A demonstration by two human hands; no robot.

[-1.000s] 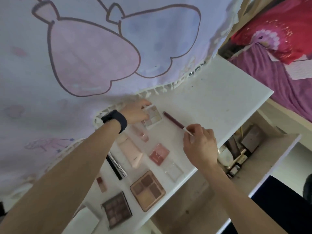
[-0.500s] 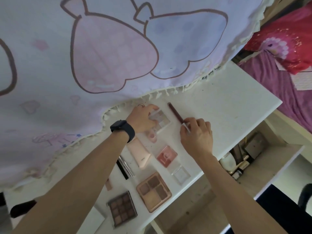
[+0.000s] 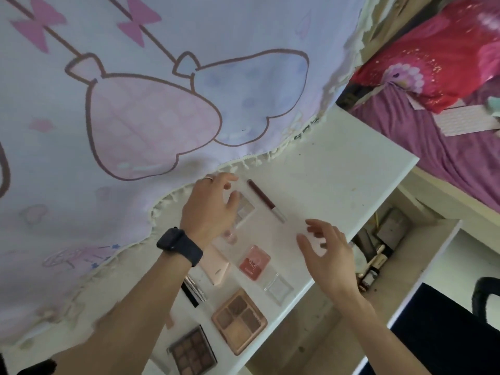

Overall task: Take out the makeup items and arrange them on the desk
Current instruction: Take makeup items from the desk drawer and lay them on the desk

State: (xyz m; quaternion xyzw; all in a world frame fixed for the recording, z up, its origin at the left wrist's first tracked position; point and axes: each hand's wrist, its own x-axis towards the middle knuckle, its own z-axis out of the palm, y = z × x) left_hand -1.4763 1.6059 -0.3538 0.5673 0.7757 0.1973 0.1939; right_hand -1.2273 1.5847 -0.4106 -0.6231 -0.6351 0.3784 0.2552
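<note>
Makeup lies in rows on the white desk (image 3: 338,169). A dark red lip-gloss tube (image 3: 263,199) with a white cap lies slanted at the back. To its left my left hand (image 3: 211,209), wearing a black watch, hovers over a small pale eyeshadow palette (image 3: 246,209) with fingers spread, holding nothing. My right hand (image 3: 328,255) hangs open above the desk's front edge, empty. Nearer me lie a red blush compact (image 3: 255,261), a clear square case (image 3: 278,288), a pink tube (image 3: 215,266), a tan four-pan palette (image 3: 239,322) and a dark nine-pan palette (image 3: 192,353).
A patterned cloth (image 3: 151,104) with a fringed edge hangs over the desk's back and left. Below the desk's right front, an open drawer (image 3: 433,234) holds several bottles and boxes. A bed with purple sheet (image 3: 446,158) and red pillow lies to the right.
My right hand let go of the lip-gloss tube and drew back toward the desk's front edge. My left hand lifted off the pale palette, its fingers spread.
</note>
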